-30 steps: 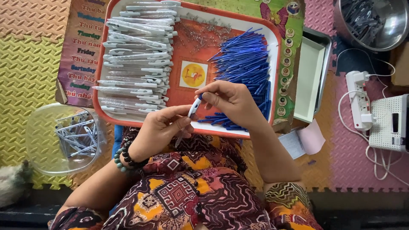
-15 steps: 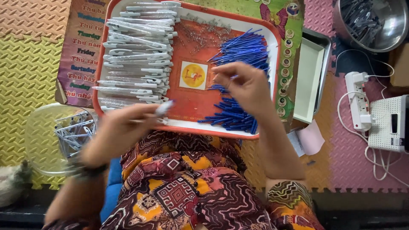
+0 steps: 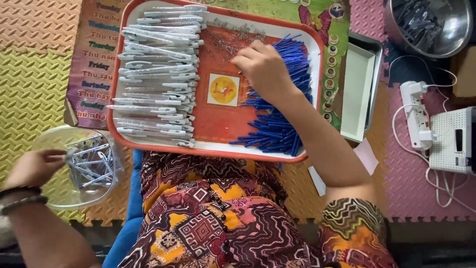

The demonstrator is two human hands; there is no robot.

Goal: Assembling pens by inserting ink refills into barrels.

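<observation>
An orange tray rests against my lap. White pen barrels are stacked along its left side and blue refills are heaped on its right. Small metal springs lie at the top middle. My right hand reaches over the refills with its fingertips curled down onto the springs; what it grips is hidden. My left hand is far out to the left at a clear plastic bowl of finished white pens, pinching the end of a white pen at the bowl's rim.
A colourful poster lies under the tray on foam floor mats. To the right sit a white rectangular tray, a steel bowl of dark parts, a white power strip with cables and a white box-shaped device.
Both hands were together at the tray's front edge on one pen. My left hand carried it left to the clear bowl, while my right hand moved up across the refills to the springs.
</observation>
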